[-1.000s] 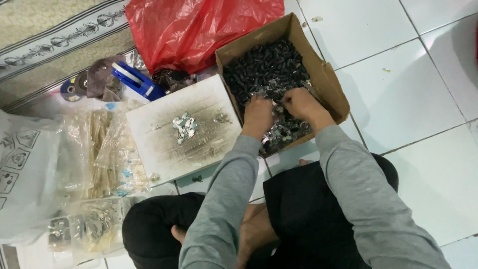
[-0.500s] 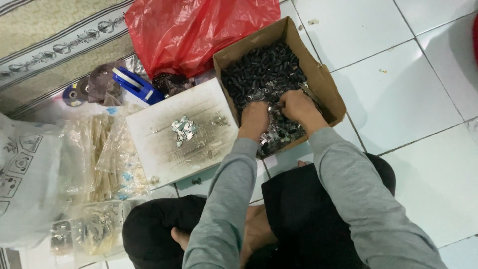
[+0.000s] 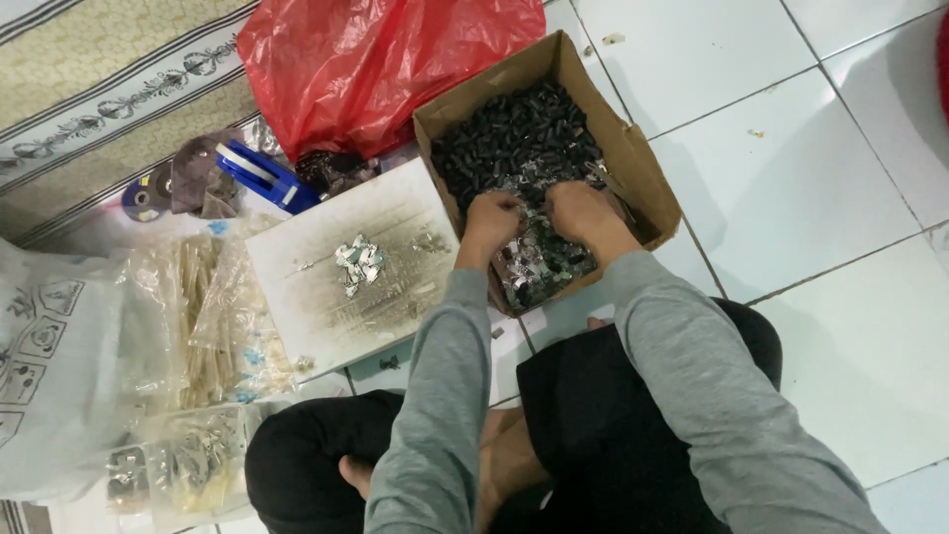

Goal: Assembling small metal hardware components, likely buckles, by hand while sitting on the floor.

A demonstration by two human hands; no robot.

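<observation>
Box (image 3: 633,163) of small dark parts sits on the floor; left hand (image 3: 491,220) and right hand (image 3: 578,211), fingers curled, dig into the parts (image 3: 514,138), right of a white board (image 3: 395,222).

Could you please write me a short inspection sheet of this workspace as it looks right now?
Surface: white tiled floor; patterned mat at the far left.
Job's things: cardboard box of small dark and silvery parts.
Clutter: white board with silvery bits, red plastic bag, clear bags, blue tool.
Hands: left hand and right hand both in the box, among the parts.
Cables: nothing seen.
Surroundings: person seated cross-legged.
</observation>
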